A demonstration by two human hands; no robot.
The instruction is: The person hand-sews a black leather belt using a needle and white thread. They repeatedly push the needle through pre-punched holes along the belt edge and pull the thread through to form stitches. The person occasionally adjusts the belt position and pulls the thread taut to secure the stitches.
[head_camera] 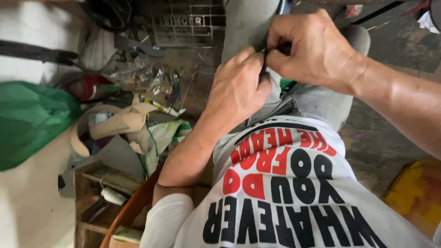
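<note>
Dark thin strip (263, 69) pinched between both hands above the lap, over grey trousers (317, 103). Left hand (236, 87): fingers curled narrow, thumb and forefinger closed on the strip's lower part. Right hand (312, 48): fingertips clamped on its upper end, just touching the left. Strip's material cannot be told. White printed shirt (294, 193) in foreground. Left of the person: green cloth (27, 119), tan leather scraps (119, 121), crumpled clear plastic (142, 76), wooden shelf (98, 197)
</note>
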